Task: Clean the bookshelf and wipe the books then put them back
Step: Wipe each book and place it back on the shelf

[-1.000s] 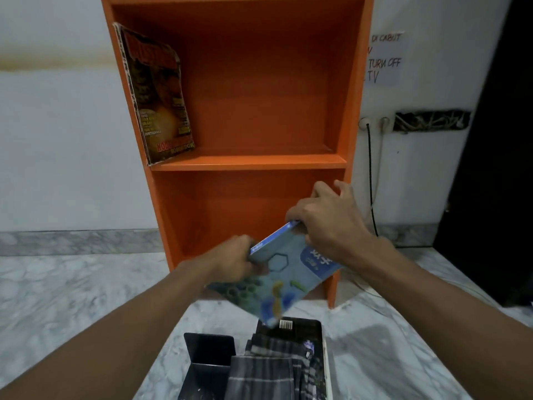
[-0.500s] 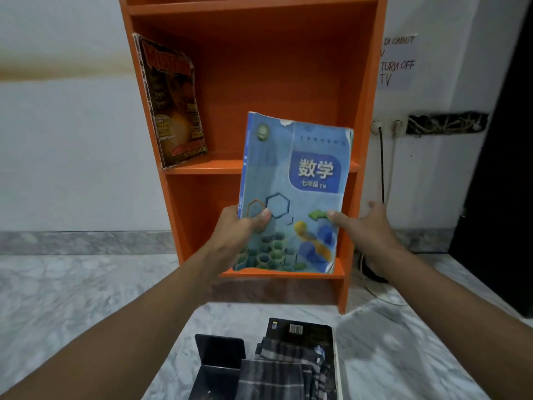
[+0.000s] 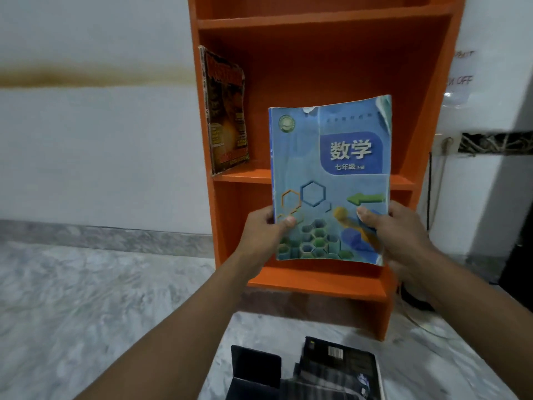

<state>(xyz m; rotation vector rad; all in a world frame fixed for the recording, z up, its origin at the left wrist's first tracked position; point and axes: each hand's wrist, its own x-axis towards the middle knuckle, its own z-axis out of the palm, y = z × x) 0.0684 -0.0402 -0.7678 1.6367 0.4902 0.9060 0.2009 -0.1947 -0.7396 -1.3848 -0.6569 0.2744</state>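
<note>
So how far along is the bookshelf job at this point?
Done: one magazine already stands in the orange bookshelf. In hand: left hand and right hand hold the blue textbook upright before the shelves. Left: shelving it, plus the dark book partly under the striped cloth on the floor.

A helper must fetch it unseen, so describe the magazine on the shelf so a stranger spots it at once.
Find the orange bookshelf standing on the marble floor. On its middle visible shelf, the magazine stands leaning against the left side panel. Its dark cover with red lettering sets it apart from the blue textbook held up in front.
</note>
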